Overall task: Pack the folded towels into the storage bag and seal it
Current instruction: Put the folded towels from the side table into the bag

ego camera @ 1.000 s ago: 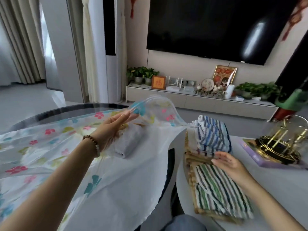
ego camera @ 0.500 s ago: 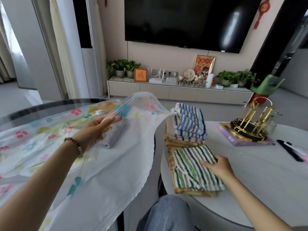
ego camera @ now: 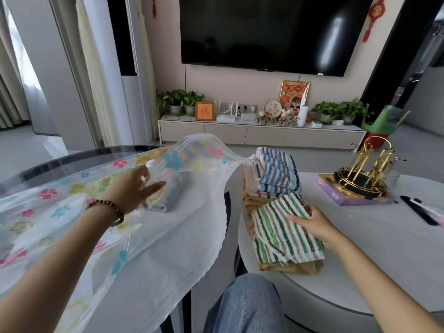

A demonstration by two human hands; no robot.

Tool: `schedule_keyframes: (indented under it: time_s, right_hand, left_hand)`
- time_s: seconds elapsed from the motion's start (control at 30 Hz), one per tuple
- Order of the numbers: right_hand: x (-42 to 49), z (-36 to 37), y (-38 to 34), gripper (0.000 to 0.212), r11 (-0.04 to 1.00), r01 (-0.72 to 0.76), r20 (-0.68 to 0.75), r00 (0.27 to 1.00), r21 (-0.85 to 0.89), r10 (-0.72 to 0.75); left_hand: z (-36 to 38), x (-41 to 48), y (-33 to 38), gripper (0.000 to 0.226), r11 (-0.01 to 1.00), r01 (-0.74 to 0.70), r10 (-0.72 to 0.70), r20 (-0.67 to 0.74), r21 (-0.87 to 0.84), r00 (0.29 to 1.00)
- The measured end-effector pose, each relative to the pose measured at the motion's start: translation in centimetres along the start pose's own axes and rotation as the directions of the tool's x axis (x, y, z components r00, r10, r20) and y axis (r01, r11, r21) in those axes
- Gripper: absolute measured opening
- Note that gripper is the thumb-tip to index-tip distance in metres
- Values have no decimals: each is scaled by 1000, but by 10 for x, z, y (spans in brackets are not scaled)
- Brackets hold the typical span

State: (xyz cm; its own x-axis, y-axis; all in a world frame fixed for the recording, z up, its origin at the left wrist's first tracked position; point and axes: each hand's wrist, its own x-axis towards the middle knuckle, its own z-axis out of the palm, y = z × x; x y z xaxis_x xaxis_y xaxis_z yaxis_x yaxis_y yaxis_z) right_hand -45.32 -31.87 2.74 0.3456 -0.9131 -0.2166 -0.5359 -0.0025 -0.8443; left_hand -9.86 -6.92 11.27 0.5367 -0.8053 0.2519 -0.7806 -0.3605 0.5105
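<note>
A clear storage bag printed with coloured flowers lies across the dark glass table on the left. My left hand holds up its top layer, so the mouth gapes toward the right. A folded grey towel lies inside the bag, just past my fingers. On the white round table, my right hand grips the right edge of a folded green-striped towel. That towel rests on a tan towel. Behind them stands a stack topped by a blue-striped towel.
A gold rack stands on a purple box at the white table's back right, with a black pen beside it. My denim-clad knee sits below the gap between both tables. A TV cabinet lines the far wall.
My right hand has closed on the green-striped towel's right edge and lifted it slightly. My left hand sank a little with the bag's top layer. The camera view turned left to right.
</note>
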Motion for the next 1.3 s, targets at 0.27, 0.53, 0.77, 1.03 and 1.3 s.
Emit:
schedule_keyframes:
  time_s: [0.27,0.53,0.77,1.03,1.3]
  right_hand:
    - [-59,39,-99,66,949,158,278,931,274,-235]
    - [-59,175,-159,49,969,126,589,774,214,-231]
    - [-18,283,-203,44,951,-19,537,829,309,-158]
    - [4,339,-158,62,569,781,415,621,-257,-665]
    - [50,380,-137,52,297,835,669,550,-464,-499]
  left_hand:
    - [-31,-15,-10,32,822,49,53,162,-568,985]
    - [-88,-3,-22,22,840,-272,94,-368,-469,925]
    - [-119,16,-24,21,696,-350,78,-418,-627,905]
    - [-109,23,-36,28,437,-242,-5,-272,-866,962]
    - [-126,31,-36,29,340,-225,66,-215,-913,974]
